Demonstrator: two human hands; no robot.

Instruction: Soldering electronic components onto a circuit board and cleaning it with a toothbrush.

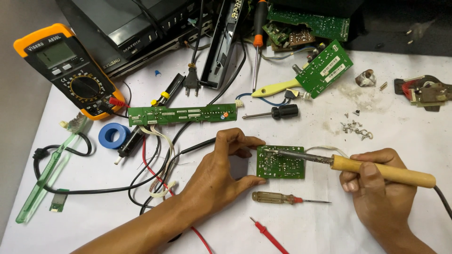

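Observation:
A small green circuit board [281, 165] lies solder side up on the white table [414, 127]. My left hand [221, 167] pinches its left edge between thumb and fingers. My right hand [374, 186] grips the wooden handle of a soldering iron [386, 170], whose metal tip rests on the board's upper left area. A small amber-handled screwdriver [278, 198] lies just below the board.
A yellow multimeter [70, 70] sits at upper left, with a red probe [268, 234] near the front edge. A long green board [181, 115], blue tape roll [113, 135], green toothbrush [49, 169], loose screws [356, 129], black cables and opened electronics crowd the back.

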